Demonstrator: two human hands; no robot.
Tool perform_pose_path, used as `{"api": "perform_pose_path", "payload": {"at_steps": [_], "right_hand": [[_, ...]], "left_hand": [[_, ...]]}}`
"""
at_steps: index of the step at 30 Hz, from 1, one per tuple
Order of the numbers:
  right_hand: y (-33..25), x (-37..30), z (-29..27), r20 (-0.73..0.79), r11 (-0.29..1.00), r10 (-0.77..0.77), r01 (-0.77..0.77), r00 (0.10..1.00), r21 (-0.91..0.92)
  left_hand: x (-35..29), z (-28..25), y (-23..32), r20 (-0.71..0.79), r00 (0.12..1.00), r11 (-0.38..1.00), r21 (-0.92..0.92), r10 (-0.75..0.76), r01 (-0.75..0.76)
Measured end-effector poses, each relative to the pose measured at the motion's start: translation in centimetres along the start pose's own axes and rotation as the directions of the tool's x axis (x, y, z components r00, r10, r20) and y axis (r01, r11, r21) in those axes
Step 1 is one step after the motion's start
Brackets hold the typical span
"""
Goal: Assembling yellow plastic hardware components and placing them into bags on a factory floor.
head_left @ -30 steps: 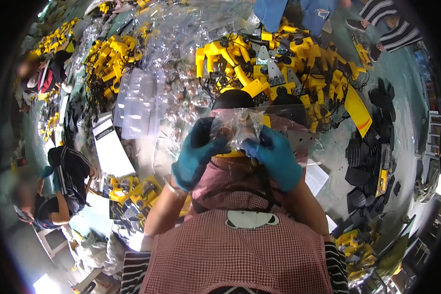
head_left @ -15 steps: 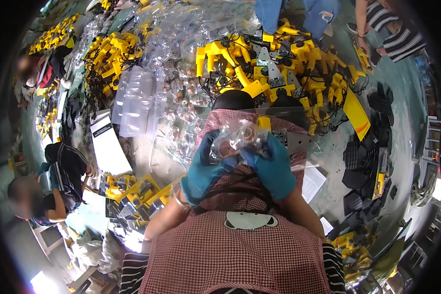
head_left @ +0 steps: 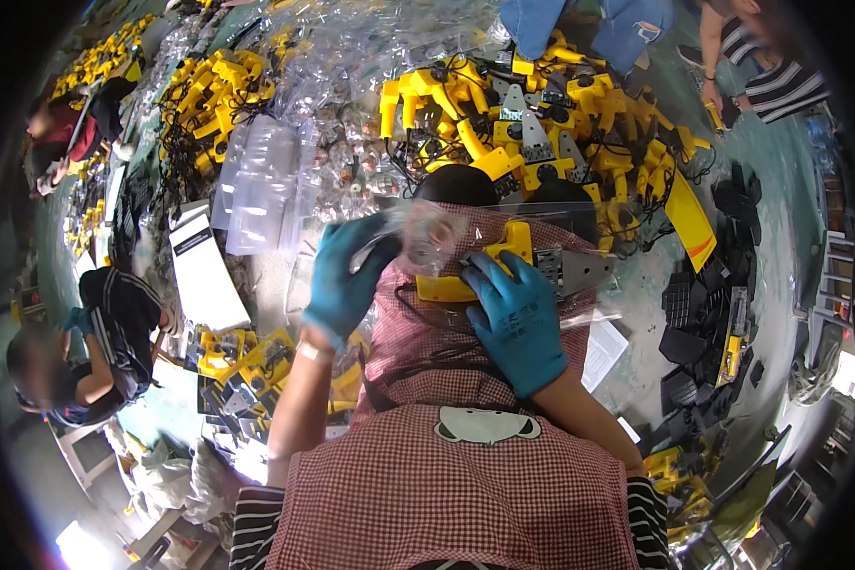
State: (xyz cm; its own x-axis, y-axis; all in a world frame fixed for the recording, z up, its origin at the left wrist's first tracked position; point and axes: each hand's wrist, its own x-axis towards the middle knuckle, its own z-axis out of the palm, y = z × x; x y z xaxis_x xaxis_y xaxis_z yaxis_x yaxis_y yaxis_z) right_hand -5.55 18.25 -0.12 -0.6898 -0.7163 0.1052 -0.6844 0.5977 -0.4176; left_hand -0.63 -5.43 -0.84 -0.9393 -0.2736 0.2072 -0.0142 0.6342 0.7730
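Lying across the person's lap, over a red-checked apron [head_left: 446, 494], is a yellow tool [head_left: 520, 236] with a grey metal plate [head_left: 579, 273], seen through a large clear bag [head_left: 579, 306]. The blue-gloved right hand [head_left: 518, 328] touches the bagged tool, its fingers bent over the yellow body and its thumb near the handle; whether they close firmly around it, I cannot tell. The left hand [head_left: 347, 280], also in a blue glove, is raised to the left of the tool, fingers curled and blurred, just beside a small clear packet [head_left: 435, 231] with round parts inside; whether it grips the packet is unclear. Beyond the person's knees sits a heap of yellow tools [head_left: 589, 123] with black cords, a yellow sheet [head_left: 689, 223] at its right edge. Clear plastic sleeves [head_left: 266, 180] lie to the left, near a white sheet [head_left: 209, 275] with a dark band. Black pieces [head_left: 679, 328] lie scattered at the right.
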Motion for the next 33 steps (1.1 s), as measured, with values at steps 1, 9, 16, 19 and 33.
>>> {"api": "perform_pose_path", "payload": {"at_steps": [1, 9, 16, 19, 33], "right_hand": [[0.2, -0.1, 0.1, 0.005, 1.0, 0.005, -0.005, 1.0, -0.012], [-1.2, 2.2, 0.0, -0.017, 0.998, -0.039, 0.038, 0.999, -0.04], [1.2, 2.9, 2.7, -0.064, 0.981, -0.188, 0.184, 0.98, -0.055], [1.7, 2.9, 2.7, -0.085, 0.988, -0.152, 0.15, 0.985, -0.028], [0.0, 2.9, 1.6, -0.157, 0.987, -0.121, 0.135, 0.98, 0.086]], "left_hand": [[1.0, 0.4, -0.1, 0.068, 0.998, 0.981, 0.191, 0.015, -0.027], [1.6, 1.5, 0.3, 0.05, 0.999, 0.983, 0.182, 0.013, -0.022], [-0.1, 3.5, -4.1, 0.309, 0.855, 0.631, -0.579, -0.415, 0.516], [0.1, 3.6, -3.2, 0.083, 0.943, 0.9, -0.284, -0.322, 0.332], [-2.4, 3.5, -1.2, 0.264, 0.871, 0.777, 0.396, 0.414, -0.489]]}}
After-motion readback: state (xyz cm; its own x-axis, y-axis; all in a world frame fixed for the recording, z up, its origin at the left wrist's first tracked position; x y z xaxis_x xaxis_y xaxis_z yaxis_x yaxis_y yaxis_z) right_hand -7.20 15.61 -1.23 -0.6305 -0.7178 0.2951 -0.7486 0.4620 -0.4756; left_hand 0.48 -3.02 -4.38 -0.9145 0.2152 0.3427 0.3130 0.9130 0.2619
